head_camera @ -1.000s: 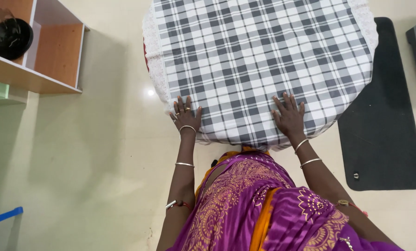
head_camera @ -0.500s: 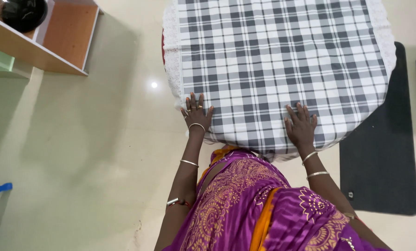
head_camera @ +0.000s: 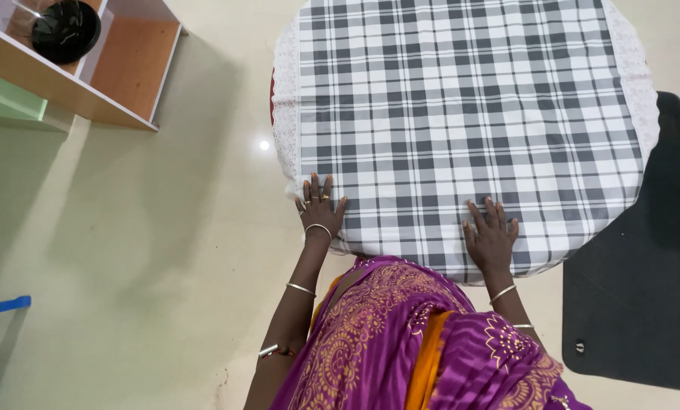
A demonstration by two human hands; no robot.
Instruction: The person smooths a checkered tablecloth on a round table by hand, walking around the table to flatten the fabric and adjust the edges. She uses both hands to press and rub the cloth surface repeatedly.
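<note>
A grey and white checked cloth lies spread over a round table with a white lace cover showing at its edge. My left hand rests flat on the near left corner of the cloth, fingers apart, rings on them. Flat on the near edge of the cloth lies my right hand, its fingers spread. Neither hand holds anything. My purple and orange garment fills the lower middle.
A wooden shelf unit stands at the upper left with a black bowl-shaped object in one compartment. A dark floor mat lies to the right of the table. Blue tape marks the cream floor at left.
The view has shifted, so the table sits further right and more of the cloth shows. Both hands stay flat on the cloth's near edge, the right one now lower in the frame.
</note>
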